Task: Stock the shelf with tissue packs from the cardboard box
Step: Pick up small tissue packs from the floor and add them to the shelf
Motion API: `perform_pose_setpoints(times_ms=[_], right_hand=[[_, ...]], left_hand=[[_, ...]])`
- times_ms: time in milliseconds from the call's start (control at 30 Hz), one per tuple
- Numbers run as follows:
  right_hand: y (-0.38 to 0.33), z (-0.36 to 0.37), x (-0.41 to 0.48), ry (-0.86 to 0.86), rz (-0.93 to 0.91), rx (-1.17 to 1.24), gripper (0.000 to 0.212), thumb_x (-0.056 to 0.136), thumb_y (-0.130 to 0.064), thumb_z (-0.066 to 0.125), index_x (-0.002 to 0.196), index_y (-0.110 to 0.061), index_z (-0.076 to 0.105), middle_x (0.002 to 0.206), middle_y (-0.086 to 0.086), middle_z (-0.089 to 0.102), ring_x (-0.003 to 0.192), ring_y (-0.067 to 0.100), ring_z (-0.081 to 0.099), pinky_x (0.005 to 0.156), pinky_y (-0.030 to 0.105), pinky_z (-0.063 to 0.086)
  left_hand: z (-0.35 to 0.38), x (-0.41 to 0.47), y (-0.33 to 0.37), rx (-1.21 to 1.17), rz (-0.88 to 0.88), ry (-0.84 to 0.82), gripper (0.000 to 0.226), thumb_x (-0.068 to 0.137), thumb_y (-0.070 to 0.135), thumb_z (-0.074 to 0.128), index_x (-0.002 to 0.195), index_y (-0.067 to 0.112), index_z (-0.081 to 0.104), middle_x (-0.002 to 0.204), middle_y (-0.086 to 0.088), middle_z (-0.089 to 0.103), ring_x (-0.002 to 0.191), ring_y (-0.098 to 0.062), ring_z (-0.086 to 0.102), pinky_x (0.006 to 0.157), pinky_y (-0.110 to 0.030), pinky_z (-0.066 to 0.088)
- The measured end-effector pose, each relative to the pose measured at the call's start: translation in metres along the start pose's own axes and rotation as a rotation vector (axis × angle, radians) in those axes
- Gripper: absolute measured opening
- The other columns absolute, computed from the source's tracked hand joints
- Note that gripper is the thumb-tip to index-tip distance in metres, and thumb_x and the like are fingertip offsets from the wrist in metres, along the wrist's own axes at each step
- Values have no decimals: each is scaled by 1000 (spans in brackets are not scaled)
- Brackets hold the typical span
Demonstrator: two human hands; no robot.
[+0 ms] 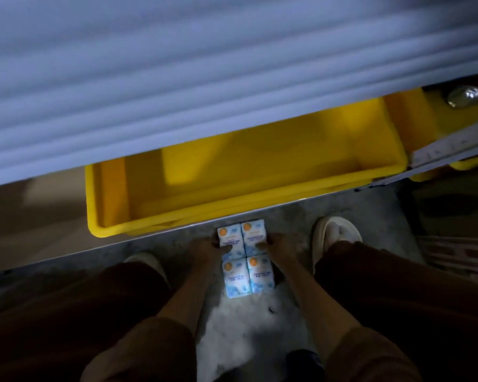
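Tissue packs — a block of four — are clamped between your left hand and right hand, low between your feet, just near of the yellow bin. You're likely mid-carry; next, raise them level over its near rim.

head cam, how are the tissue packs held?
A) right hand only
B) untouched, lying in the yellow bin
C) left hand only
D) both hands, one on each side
D: the left hand and the right hand grip opposite sides of the tissue packs, a two-by-two block held in front of the yellow bin, not in it.
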State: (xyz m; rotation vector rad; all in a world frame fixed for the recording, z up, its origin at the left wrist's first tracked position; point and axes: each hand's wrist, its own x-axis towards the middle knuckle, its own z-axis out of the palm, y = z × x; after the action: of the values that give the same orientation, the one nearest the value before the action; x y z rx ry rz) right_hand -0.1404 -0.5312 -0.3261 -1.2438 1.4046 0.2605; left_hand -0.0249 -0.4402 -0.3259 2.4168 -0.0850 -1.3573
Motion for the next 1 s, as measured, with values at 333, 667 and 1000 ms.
perform_pose_setpoints(times_ms=[333,667,1000], right_hand=[[11,-1,-24,147,67,199,29,80,4,64,107,12,64,109,27,67,87,30,71,72,37,59],[-2,-53,-110,254,-79,211,34,76,-1,72,108,11,65,107,29,67,65,13,60,50,12,43],[-65,-114,-210,283,-300,268,26,70,7,74,93,18,67,60,12,68,49,16,60,49,23,48]], left_hand=[[-14,-26,7,-33,52,-19,37,83,9,69,115,-9,62,119,-26,64,107,-36,64,90,-37,51],[-45,-122,42,-33,278,-50,33,83,7,67,113,-7,65,115,-24,68,104,-33,66,87,-34,52],[-97,-232,76,-56,537,72,32,83,18,69,111,1,69,114,-14,70,101,-21,68,68,-19,46]])
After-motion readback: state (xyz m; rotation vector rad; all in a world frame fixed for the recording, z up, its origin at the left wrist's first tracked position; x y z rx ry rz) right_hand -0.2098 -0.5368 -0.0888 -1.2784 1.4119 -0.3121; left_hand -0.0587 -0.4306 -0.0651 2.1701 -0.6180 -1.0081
